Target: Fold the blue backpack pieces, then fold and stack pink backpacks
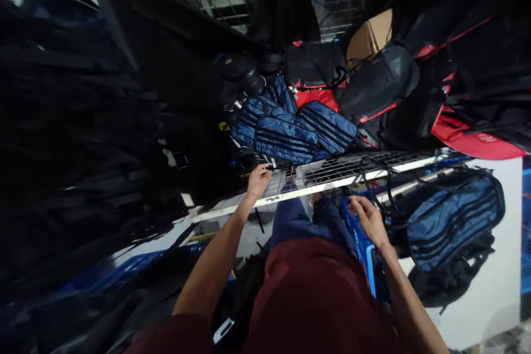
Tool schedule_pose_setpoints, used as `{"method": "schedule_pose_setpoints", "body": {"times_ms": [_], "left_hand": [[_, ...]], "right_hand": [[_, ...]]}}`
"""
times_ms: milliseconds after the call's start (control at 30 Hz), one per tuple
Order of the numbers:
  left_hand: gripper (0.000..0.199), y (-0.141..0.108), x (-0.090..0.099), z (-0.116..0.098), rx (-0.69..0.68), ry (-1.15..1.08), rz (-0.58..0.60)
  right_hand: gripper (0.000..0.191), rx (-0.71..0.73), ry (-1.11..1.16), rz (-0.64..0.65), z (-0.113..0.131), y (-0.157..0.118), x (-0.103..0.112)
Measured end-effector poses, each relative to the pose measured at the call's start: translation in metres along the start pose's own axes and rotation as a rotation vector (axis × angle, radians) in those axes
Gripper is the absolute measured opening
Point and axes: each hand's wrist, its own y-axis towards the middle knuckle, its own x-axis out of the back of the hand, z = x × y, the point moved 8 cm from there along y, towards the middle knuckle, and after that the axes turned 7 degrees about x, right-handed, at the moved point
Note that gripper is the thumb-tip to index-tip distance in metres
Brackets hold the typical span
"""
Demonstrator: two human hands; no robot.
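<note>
My left hand point(260, 178) is over the front of a wire shelf point(332, 168), its fingers drawn together close to a small white tag. Whether anything is between the fingertips is too small to make out. Just beyond it lie blue bags with black stripes point(286, 138), piled on the shelf. My right hand point(369, 220) hovers in front of the shelf rail, fingers loosely bent and apart, with nothing visible in them. Black straps point(388, 188) hang near it. To its right, a blue striped backpack point(456, 221) with black parts lies on a white surface point(498, 265).
Black and red bags point(381, 83) crowd the shelf's right side, with a cardboard piece point(371, 36) behind. Dark bags or cloth point(83, 121) fill the left. The pale shelf rail point(298, 192) crosses before me. A blue crate point(365, 249) stands below, beside my leg.
</note>
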Motion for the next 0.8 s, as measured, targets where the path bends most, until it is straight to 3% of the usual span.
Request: {"method": "schedule_pose_setpoints", "body": {"times_ms": [100,167,300,400,500,600,700,800], "left_hand": [[0.028,0.056,-0.023,0.008,0.045,0.088,0.01],[0.026,0.09,-0.037,0.014,0.06,0.175,0.011],[0.039,0.148,-0.071,0.009,-0.025,0.348,0.058],[0.064,0.191,-0.111,-0.02,-0.169,0.409,0.13],[0.084,0.238,-0.155,-0.066,-0.365,0.549,0.175],[0.075,0.278,-0.186,-0.099,-0.45,0.772,0.208],[0.039,0.291,-0.193,-0.104,-0.368,0.888,0.324],[0.013,0.256,-0.173,-0.101,-0.356,0.925,0.468]], "right_hand": [[0.057,0.025,-0.105,0.061,-0.004,0.024,-0.045],[0.052,0.12,-0.214,0.031,-0.001,0.047,-0.067],[0.049,0.237,-0.396,-0.003,-0.007,0.098,-0.11],[0.05,0.173,-0.556,0.027,-0.029,0.124,-0.136],[0.049,0.138,-0.653,0.056,-0.044,0.128,-0.149],[0.048,0.137,-0.663,0.056,-0.048,0.124,-0.152],[0.047,0.162,-0.683,0.066,-0.049,0.125,-0.154],[0.05,0.147,-0.682,0.065,-0.051,0.13,-0.151]]}}
